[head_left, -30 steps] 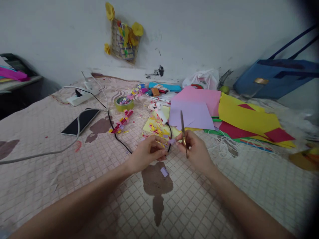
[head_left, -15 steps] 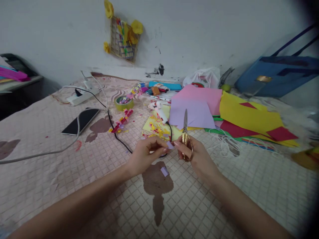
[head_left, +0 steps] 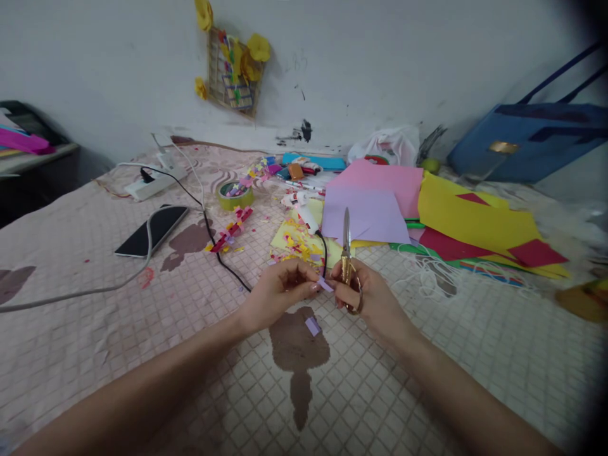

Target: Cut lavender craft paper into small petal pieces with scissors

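Observation:
Between thumb and fingers, my left hand (head_left: 280, 292) pinches a small purple paper piece (head_left: 325, 284). My right hand (head_left: 363, 290) is wrapped round gold-handled scissors (head_left: 346, 253), whose blades point up and away from me. The fingertips of my right hand are at the right end of the purple piece. Another small purple piece (head_left: 313, 326) lies on a brown patch of the tablecloth below my hands. Yellow and pink paper scraps (head_left: 299, 244) are scattered on a pale yellow sheet beyond them.
A white glue gun (head_left: 306, 215) with a black cord lies beyond my hands. Purple paper (head_left: 363, 212) and yellow paper (head_left: 475, 218) are at the right, near white string (head_left: 434, 278). At the left are a phone (head_left: 152, 231), a tape roll (head_left: 235, 197) and a power strip (head_left: 156, 182).
My right hand and the scissors have moved slightly left, and the scissors stand more upright. The purple piece in my left hand has turned and looks narrower or bent.

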`<control>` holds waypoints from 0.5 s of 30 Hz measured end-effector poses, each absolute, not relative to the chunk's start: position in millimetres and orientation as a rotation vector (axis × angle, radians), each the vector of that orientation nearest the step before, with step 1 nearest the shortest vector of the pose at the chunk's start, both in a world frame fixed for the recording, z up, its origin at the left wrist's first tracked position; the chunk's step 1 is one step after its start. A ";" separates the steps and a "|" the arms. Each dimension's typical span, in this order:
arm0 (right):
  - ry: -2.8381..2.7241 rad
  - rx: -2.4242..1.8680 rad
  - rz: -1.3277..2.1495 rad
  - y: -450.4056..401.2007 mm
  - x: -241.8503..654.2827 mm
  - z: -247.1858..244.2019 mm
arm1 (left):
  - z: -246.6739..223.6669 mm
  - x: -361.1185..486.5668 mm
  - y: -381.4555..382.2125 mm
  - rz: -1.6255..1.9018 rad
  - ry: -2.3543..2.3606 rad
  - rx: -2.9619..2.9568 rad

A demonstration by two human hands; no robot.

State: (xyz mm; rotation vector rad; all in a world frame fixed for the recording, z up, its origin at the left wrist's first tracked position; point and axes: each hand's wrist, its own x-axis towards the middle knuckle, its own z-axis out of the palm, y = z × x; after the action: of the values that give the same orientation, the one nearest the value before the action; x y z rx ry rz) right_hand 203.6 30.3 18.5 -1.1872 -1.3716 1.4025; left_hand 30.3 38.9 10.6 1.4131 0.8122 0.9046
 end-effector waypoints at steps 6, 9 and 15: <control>-1.374 -1.176 1.395 29.0 202.9 18.9 | 11.1 28.7 38.7 0.861 0.809 1.519; -1.366 -1.193 1.396 27.9 202.8 19.1 | 8.6 28.7 39.2 0.850 0.849 1.526; -1.351 -1.203 1.410 28.8 203.8 16.5 | 1.6 28.8 43.6 0.858 0.804 1.377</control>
State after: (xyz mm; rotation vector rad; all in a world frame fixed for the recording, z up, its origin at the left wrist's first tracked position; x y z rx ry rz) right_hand 203.8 28.8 16.5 -1.2029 -1.3513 1.4098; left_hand 28.8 43.6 1.6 1.3770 0.8038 0.8583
